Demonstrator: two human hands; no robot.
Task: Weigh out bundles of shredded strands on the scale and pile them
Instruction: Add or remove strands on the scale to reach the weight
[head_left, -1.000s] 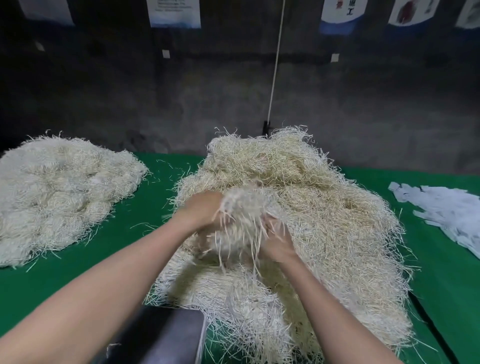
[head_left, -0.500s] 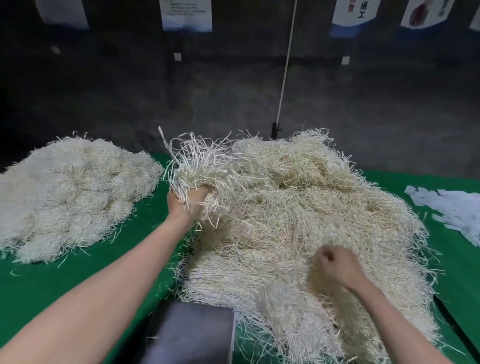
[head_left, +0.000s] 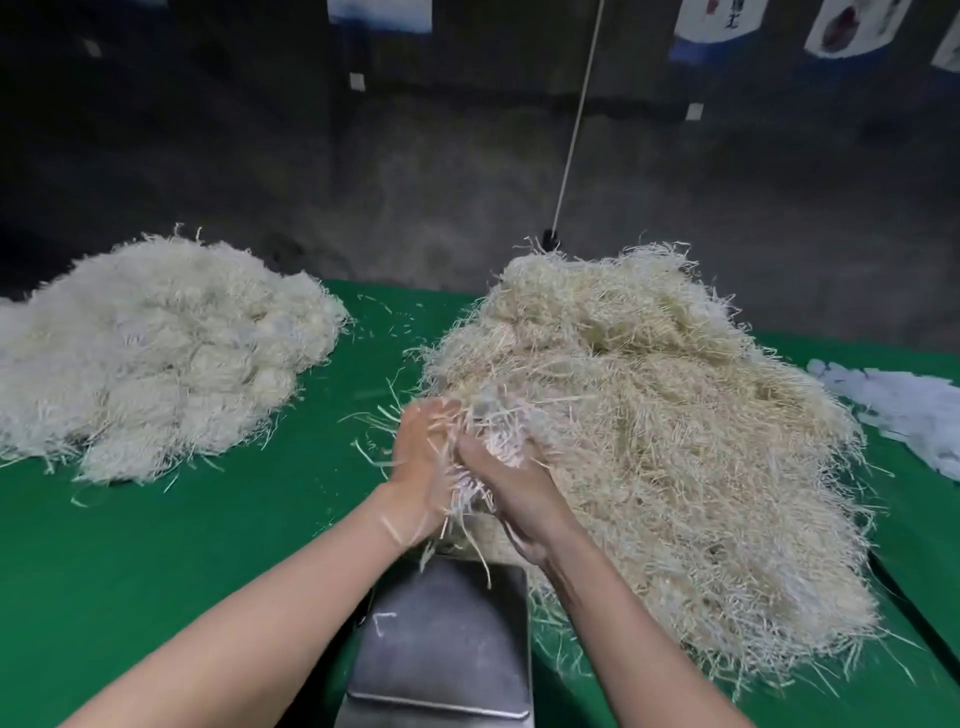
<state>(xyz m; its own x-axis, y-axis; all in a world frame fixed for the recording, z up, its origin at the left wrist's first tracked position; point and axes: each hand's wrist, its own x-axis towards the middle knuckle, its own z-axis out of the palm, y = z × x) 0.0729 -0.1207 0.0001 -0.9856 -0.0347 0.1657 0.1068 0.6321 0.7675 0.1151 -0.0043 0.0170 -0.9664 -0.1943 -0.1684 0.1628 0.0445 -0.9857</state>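
L hand (head_left: 422, 457) & R hand (head_left: 506, 491) clasp a bundle (head_left: 470, 496) of pale strands btwn them, just above the far edge of the scale (head_left: 447, 644). A few strands hang down over its metal pan. Big pile (head_left: 665, 426) on the R lies against the scale's R side. Smaller pile (head_left: 156, 358) sits well apart, far L. Green table (head_left: 208, 545). White paper scraps (head_left: 904, 410) at R edge.

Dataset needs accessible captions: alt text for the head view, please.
The person's left hand and right hand hold a bundle of shredded strands between them over the far edge of a metal scale. A large strand pile lies right of the hands, a paler pile at far left, on a green table.
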